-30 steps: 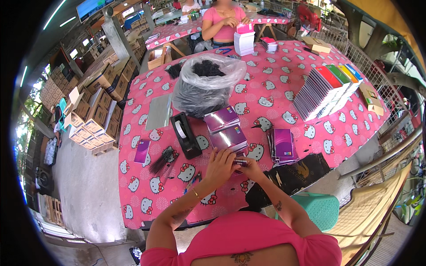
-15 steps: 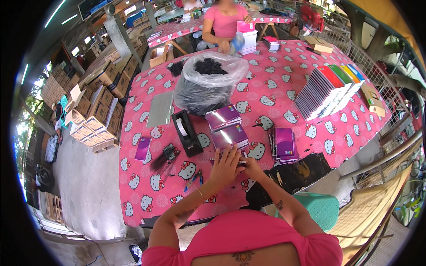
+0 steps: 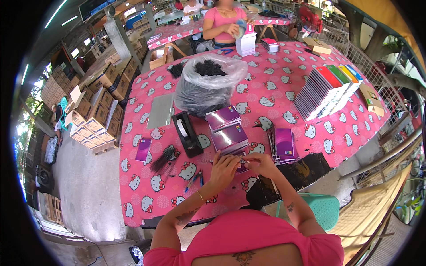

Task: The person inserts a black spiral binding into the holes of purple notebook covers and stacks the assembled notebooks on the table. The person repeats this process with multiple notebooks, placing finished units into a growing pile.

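Observation:
At the table's near edge, a purple spiral notebook (image 3: 242, 167) lies mostly hidden under my hands. My left hand (image 3: 225, 170) is closed over its bound edge, fingers bent across the top. At the right end of that edge my right hand (image 3: 262, 165) pinches; whatever is between its fingertips is too small to make out. Just beyond lies a stack of purple notebooks (image 3: 230, 136). More purple notebooks (image 3: 284, 142) are piled to the right. Left of my hands are thin black binding coils (image 3: 165, 159) and blue-handled tools (image 3: 194, 181).
A black tape dispenser (image 3: 188, 134) and a clear bag (image 3: 208, 91) of black coils stand beyond my hands. Tall notebook stacks (image 3: 324, 93) rise at the right. Across the pink table (image 3: 270, 71) a person (image 3: 224, 24) handles a pile. A green stool (image 3: 320, 210) stands near right.
My left hand has drawn back slightly, its fingers more bent. My right hand has lifted and turned at the notebook's right end. The person opposite has raised a hand with a roundish item.

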Motion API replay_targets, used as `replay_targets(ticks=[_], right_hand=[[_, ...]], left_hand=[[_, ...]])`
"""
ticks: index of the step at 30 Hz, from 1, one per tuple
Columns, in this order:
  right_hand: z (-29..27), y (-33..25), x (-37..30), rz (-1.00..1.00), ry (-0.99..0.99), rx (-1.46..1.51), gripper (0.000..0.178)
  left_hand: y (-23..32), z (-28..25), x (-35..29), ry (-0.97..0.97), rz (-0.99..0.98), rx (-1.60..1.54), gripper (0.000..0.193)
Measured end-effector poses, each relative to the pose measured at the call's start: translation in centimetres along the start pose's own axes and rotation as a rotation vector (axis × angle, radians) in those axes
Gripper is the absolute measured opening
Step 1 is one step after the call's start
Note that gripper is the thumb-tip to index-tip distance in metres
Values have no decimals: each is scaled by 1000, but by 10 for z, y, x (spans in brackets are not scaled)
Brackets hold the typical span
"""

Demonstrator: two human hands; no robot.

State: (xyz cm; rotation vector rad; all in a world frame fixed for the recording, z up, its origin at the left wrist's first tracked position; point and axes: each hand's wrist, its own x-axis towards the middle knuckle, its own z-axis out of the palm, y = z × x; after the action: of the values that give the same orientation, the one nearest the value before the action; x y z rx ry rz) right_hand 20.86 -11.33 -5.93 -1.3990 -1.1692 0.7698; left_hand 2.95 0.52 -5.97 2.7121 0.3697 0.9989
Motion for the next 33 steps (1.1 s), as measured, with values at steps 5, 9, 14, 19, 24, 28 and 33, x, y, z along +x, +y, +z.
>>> replay_targets(ticks=[5,9,14,19,24,28,33], right_hand=[[-12,-12,7,92,-91,-90,17],[-16,-1,14,38,-138,-88,16],[-11,3,15,-31,-140,-116,12],[8,2,11,-191,100,-343,12],[29,-33,4,-128,408,-314,19],[44,-59,-10,-53,505,115,39],[-35,-43,-20,252,414,461,43]], left_hand=[[2,-2,1,0,10,-11,24],[-2,-1,1,9,12,-28,21],[-3,-6,1,-9,16,-32,17],[7,-15,7,-110,-1,-18,18],[24,-38,28,-94,-167,-113,18],[46,-48,56,153,-193,-517,21],[29,-27,9,30,-128,-383,29]])
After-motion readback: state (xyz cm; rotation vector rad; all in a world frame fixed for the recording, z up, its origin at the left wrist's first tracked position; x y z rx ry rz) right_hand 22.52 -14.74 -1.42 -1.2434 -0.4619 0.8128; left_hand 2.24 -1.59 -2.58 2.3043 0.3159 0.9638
